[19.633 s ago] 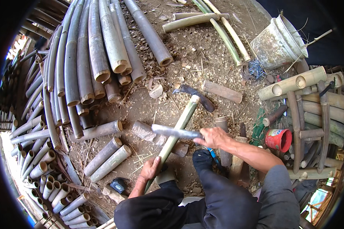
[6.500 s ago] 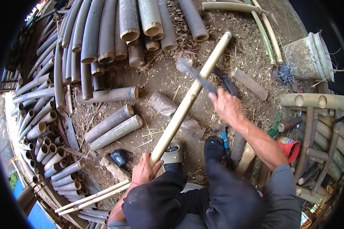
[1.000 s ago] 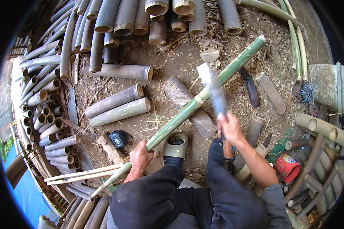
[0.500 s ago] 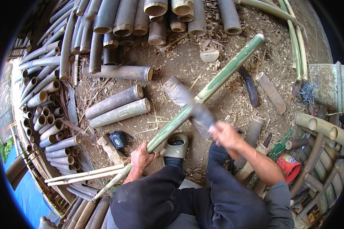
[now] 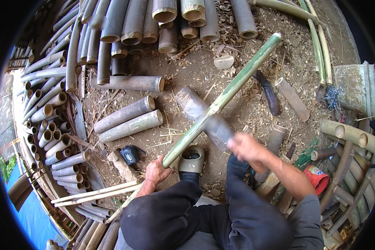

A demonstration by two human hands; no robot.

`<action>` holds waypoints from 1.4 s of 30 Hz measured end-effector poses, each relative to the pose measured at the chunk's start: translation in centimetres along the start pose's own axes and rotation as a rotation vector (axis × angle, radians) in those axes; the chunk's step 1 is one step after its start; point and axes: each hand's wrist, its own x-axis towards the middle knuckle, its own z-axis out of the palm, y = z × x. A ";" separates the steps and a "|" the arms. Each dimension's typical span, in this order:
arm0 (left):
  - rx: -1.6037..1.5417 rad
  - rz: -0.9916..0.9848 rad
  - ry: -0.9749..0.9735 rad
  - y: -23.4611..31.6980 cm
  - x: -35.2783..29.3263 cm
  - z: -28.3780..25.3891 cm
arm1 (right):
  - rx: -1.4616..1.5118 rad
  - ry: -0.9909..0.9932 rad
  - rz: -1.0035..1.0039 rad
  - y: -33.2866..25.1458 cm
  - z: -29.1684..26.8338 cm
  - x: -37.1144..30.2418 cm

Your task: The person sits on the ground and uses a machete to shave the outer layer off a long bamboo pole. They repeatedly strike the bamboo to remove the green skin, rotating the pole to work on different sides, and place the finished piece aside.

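Observation:
A long bamboo pole (image 5: 237, 85), green with pale peeled stretches, slants from the lower left up to the upper right. My left hand (image 5: 155, 171) is wrapped around it near my knee. The pole crosses over a short, thick log (image 5: 189, 102) on the ground. My right hand (image 5: 248, 152) is closed on a tool, apparently a chopping knife (image 5: 218, 128); its grey blade is smeared by motion and lies against or just beside the pole at the log. The tool's handle is mostly hidden in my fingers.
Cut bamboo tubes (image 5: 131, 25) are stacked at the back and left. Two loose tubes (image 5: 131, 125) lie left of the log. A dark curved object (image 5: 271, 99), a red container (image 5: 315, 179) and a pale bucket (image 5: 356, 89) are at right. Chips litter the ground.
The view has shifted slightly. The pole's far end sits a little further left and higher, and its near end now passes behind my left knee. Both hands keep their holds.

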 end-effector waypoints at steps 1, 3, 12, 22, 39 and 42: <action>-0.021 0.058 -0.002 -0.2 0.2 0.0 | -0.202 -0.222 -0.044 0.6 1.3 -0.6; -0.064 0.174 -0.008 -1.0 0.9 0.0 | -0.168 -0.258 -0.006 0.6 1.8 -1.1; -0.064 0.101 0.141 1.1 -0.7 1.4 | 0.477 0.482 -0.232 -0.6 -7.5 0.9; 0.051 0.131 0.338 0.4 -0.4 4.0 | -0.091 -0.130 -0.041 0.1 0.1 -0.3; -0.093 0.190 0.190 4.8 2.6 1.1 | -1.068 0.709 -0.534 1.6 -0.4 -0.3; -0.093 0.195 0.152 5.0 3.4 1.2 | -1.197 0.723 -0.801 4.2 0.2 1.2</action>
